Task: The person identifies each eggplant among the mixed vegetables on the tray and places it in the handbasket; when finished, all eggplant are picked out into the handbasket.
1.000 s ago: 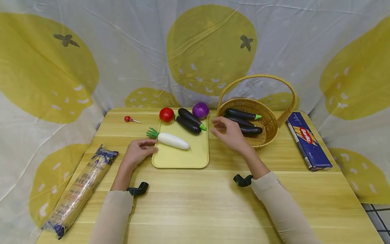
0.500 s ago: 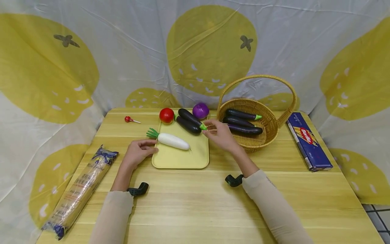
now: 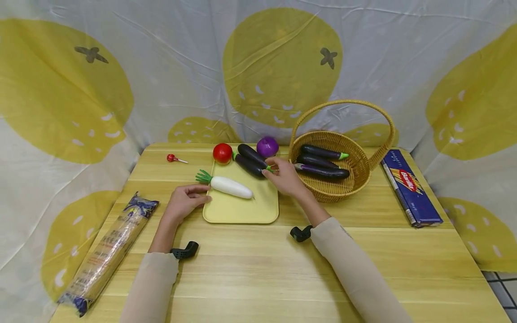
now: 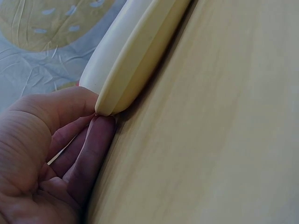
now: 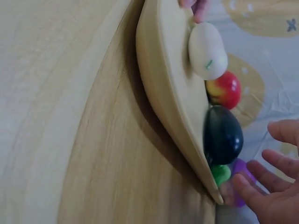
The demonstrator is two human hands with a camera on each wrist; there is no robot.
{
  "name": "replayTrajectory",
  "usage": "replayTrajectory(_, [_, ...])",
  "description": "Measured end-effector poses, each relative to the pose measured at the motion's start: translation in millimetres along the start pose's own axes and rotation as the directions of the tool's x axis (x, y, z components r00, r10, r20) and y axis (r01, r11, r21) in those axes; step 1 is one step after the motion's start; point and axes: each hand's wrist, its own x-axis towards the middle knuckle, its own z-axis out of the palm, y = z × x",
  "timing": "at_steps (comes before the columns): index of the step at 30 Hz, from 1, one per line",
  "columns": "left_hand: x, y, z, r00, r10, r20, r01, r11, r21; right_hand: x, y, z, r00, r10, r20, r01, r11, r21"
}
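Note:
In the head view a pale yellow tray (image 3: 242,214) bears a white radish (image 3: 231,187) with green leaves and two dark eggplants (image 3: 246,166). My left hand (image 3: 183,202) pinches the tray's left rim, thumb above and fingers beneath, as the left wrist view shows. Over the tray's right edge, my right hand (image 3: 284,176) has its fingertips at the green stem ends of the eggplants. Its fingers (image 5: 268,177) are spread in the right wrist view, with nothing held between them. A red tomato (image 3: 222,154) and a purple onion (image 3: 267,146) sit at the tray's back corners.
Right of the tray stands a wicker basket (image 3: 323,196) with a tall handle, holding three eggplants (image 3: 323,172). A blue Barilla spaghetti box (image 3: 411,188) lies far right. On the left are a bagged pack of noodles (image 3: 109,253) and a red lollipop (image 3: 171,158).
My right hand has moved left from beside the basket to the stem ends of the eggplants on the tray. My left hand keeps its place on the tray's rim.

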Motion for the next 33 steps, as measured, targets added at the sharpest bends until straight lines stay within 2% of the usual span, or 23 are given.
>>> replayTrajectory(9, [1.2,-0.6,-0.1,1.000,-0.006,0.007,0.006,1.000,0.001,11.7,10,12,0.999,0.037,-0.013,-0.038,0.996,-0.080])
replayTrajectory(17, [1.9,0.0,-0.7,1.000,-0.005,-0.003,0.005,1.000,-0.004,20.5,9,23,0.997,0.044,-0.064,-0.054,0.986,-0.161])
replayTrajectory(22, [0.2,-0.8,-0.4,1.000,-0.011,-0.002,0.011,1.000,0.003,21.1,6,29,0.992,0.099,-0.072,-0.113,0.970,-0.217])
replayTrajectory(26, [-0.1,-0.6,0.3,1.000,-0.008,-0.005,0.008,1.000,0.000,20.9,4,31,0.993,0.088,-0.077,-0.105,0.958,-0.265])
replayTrajectory(33, [-0.6,1.5,-0.2,1.000,-0.009,-0.005,0.009,1.000,-0.003,16.3,1,26,0.994,0.061,-0.093,-0.080,0.974,-0.213])
